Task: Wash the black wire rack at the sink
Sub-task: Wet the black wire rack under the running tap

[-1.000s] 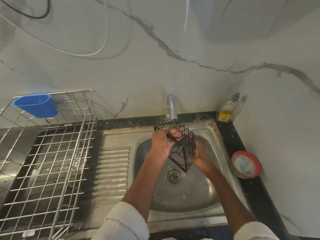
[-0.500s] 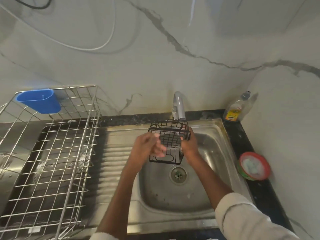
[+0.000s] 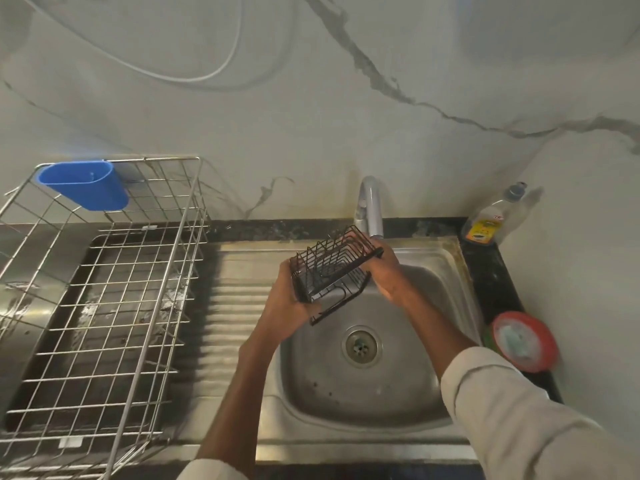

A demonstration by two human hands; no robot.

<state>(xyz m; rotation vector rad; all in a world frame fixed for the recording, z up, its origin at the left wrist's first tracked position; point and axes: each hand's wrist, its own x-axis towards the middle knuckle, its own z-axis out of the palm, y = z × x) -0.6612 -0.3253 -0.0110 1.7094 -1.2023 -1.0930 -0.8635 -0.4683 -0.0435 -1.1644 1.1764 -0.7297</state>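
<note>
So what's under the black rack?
The sink bowl and its drain. The left hand holds the rack from below, so the fingers beneath are hidden.

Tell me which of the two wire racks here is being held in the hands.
The small black wire rack, gripped tilted over the sink by the left hand and right hand. The large silver dish rack sits untouched on the counter.

Pretty clearly a home kitchen. Steel sink (image 3: 363,403) with a tap (image 3: 370,206) at 12 o'clock, wire dish drainer (image 3: 104,306) at 9, dish soap bottle (image 3: 491,220) at 2, marble-look wall tiles behind.
</note>
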